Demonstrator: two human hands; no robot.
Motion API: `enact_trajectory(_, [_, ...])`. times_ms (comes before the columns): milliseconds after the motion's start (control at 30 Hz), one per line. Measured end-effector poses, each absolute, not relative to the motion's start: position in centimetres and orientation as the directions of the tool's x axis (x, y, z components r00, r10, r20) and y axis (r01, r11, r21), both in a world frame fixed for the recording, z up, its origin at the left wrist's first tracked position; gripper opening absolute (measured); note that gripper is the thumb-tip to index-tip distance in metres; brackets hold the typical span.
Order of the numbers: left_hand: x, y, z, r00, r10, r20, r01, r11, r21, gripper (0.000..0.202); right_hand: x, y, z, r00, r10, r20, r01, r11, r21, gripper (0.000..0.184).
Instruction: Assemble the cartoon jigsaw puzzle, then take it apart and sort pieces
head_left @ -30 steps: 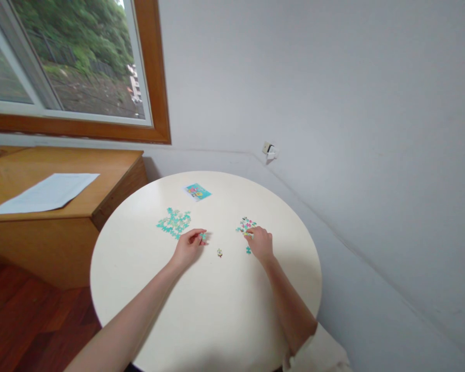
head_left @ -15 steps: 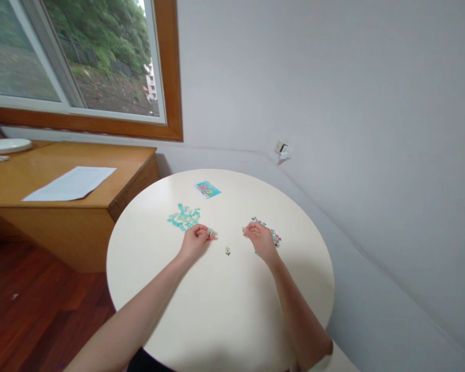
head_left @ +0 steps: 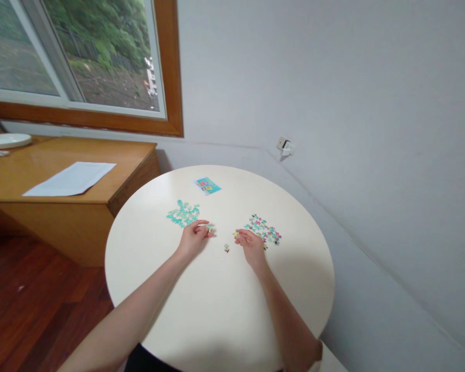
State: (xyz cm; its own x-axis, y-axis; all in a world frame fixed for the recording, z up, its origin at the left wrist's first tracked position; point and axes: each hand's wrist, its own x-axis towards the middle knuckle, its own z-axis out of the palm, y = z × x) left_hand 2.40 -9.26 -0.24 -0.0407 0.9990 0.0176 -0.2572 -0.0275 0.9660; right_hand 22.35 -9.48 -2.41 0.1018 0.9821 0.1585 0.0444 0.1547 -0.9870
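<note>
My left hand rests on the round cream table, its fingers pinched on a small teal puzzle piece. Just behind it lies a cluster of teal puzzle pieces. My right hand is closed in a pinch on a small yellowish puzzle piece, beside a pile of multicoloured pieces. One loose piece lies on the table between my two hands.
A small colourful picture card lies at the table's far side. A wooden desk with a sheet of paper and a white plate stands on the left under a window. Grey walls close in behind and on the right.
My right hand has moved left, away from the multicoloured pile toward the loose piece, carrying a small piece. My left hand has stayed put. The camera view has swung left.
</note>
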Motion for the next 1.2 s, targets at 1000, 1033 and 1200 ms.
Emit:
enact_trajectory(1000, [2.9,-9.1,-1.3,-0.002,0.993,0.119,-0.049,-0.118,0.992,0.015,22.2,-9.8,-2.3,0.056,0.975,0.213,0.202,0.198,-0.959,0.025])
enact_trajectory(1033, [2.9,-9.1,-1.2,-0.002,0.993,0.12,-0.047,-0.12,0.992,0.015,22.2,-9.8,-2.3,0.055,0.975,0.213,0.209,0.198,-0.958,0.025])
enact_trajectory(1200, [2.9,-9.2,-1.0,-0.005,0.993,0.119,-0.043,-0.119,0.992,0.013,22.1,-9.9,-2.3,0.048,0.975,0.217,0.232,0.2,-0.952,0.027])
